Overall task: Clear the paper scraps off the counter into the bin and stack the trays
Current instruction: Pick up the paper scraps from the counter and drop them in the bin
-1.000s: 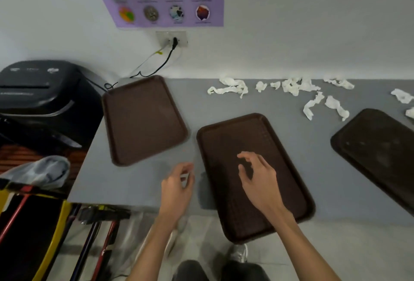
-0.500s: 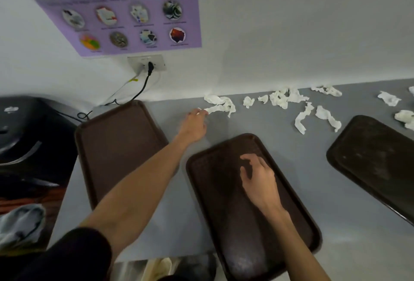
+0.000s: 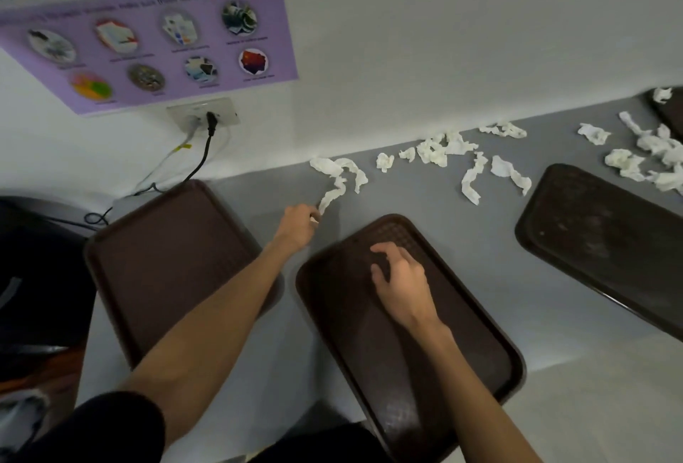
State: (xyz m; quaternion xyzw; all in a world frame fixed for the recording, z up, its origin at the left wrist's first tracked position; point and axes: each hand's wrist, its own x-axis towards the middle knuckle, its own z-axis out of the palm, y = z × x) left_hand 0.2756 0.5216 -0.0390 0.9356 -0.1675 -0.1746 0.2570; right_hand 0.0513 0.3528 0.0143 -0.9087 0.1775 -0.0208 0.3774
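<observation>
Poster [image 3: 148, 45] captions illegible (blurred), right tray [image 3: 606, 241] cropped

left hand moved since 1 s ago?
Yes. The left hand went from the counter's near edge, between the left tray and middle tray, toward the wall, and now pinches a scrap.

Crumpled paper scraps [image 3: 338, 176]; textured plastic tray [image 3: 399, 329].

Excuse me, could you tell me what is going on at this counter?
A person is clearing a grey counter. Their left hand pinches the end of a long paper scrap near the wall, while the right hand rests on the middle tray. Other scraps lie along the wall, and the left tray and right tray sit apart from it, unstacked.
</observation>
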